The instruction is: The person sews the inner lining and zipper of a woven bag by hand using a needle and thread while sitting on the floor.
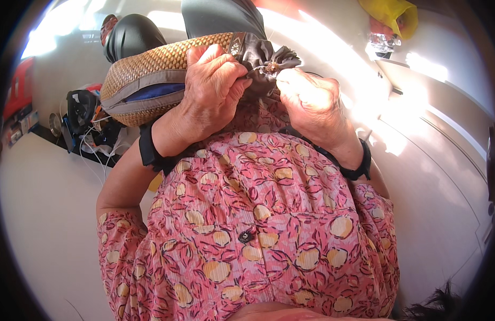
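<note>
A tan woven straw bag (156, 60) lies sideways across my lap, with a grey-trimmed slit in its side showing blue inside. At its right end the dark satiny fabric top (255, 51) is gathered into puckers. A thin light cord (256, 69) runs by a small brownish knot or bead (271, 67) at the gathers. My left hand (212, 80) rests against the bag, its fingers curled and pinching the cord. On the other side of the gathers, my right hand (310, 99) is closed in a pinch on the cord; its fingertips are partly hidden.
Dark-trousered legs (220, 18) are beyond the bag. To the left, a black container (92, 123) holds white cables and odds and ends, near a red crate (18, 88). A yellow bag (389, 16) and clear plastic (380, 45) lie at the far right, by pale cabinetry (413, 80).
</note>
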Tool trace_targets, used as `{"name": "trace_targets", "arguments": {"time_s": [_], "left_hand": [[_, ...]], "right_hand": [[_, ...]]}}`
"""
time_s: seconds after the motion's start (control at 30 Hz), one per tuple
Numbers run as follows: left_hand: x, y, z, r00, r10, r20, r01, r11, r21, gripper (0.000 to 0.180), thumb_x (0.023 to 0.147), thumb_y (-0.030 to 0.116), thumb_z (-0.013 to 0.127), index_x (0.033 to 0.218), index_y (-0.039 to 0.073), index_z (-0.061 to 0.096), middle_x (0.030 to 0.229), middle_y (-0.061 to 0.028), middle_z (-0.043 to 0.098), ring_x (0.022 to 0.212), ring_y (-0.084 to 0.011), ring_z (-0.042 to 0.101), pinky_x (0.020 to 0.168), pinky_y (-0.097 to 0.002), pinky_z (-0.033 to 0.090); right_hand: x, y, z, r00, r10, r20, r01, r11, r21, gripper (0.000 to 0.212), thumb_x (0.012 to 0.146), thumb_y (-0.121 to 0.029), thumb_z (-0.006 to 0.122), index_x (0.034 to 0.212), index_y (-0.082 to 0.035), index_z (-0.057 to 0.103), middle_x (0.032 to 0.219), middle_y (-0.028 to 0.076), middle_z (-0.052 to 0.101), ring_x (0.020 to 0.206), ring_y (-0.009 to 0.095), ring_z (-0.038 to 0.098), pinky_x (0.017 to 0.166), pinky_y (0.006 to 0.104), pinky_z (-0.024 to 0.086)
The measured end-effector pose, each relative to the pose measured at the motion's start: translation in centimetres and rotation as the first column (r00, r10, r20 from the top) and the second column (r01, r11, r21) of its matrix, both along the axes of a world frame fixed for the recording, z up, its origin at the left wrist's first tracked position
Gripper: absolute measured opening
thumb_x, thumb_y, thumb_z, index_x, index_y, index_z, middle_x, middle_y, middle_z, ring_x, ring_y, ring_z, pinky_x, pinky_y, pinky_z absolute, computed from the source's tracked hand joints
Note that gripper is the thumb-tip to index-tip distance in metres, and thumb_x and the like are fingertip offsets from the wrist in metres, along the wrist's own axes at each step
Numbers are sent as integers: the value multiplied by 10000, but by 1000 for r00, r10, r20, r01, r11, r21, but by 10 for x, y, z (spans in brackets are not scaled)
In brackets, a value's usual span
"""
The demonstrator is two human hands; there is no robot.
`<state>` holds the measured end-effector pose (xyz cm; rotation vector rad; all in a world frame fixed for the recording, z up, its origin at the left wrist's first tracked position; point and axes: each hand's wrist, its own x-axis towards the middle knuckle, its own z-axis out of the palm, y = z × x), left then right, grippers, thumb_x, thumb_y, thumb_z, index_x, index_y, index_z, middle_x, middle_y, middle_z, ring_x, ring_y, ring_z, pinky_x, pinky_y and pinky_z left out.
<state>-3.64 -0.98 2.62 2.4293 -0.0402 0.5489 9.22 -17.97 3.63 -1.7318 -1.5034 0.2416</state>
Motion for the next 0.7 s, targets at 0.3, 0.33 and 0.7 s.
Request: {"name": "trace_targets", "arguments": {"time_s": [0.3,0.33,0.7], "left_hand": [[1,0,-4,999,-4,51,4,1000,10,176,684,51,692,797,44,557,690,-51,535,663,-252,479,679,-383,329],[1,0,-6,998,-7,69,6,1000,11,196,657,42,698,799,43,563,677,-54,529,648,-254,470,668,-393,326],[-1,0,-2,1000,6,25,-7,1000,16,144,736,54,680,794,44,548,705,-50,537,682,-254,491,705,-369,339]], "right_hand": [[0,-1,2,1000,15,-17,-15,1000,-3,144,669,42,584,692,-34,464,639,98,481,547,286,540,499,362,451],[0,-1,4,1000,7,-21,-8,1000,-20,144,668,43,584,692,-34,464,640,98,482,548,286,540,499,363,451],[0,-4,7,1000,15,8,-14,994,-105,108,693,67,602,774,18,548,762,122,563,619,269,588,557,329,486]]}}
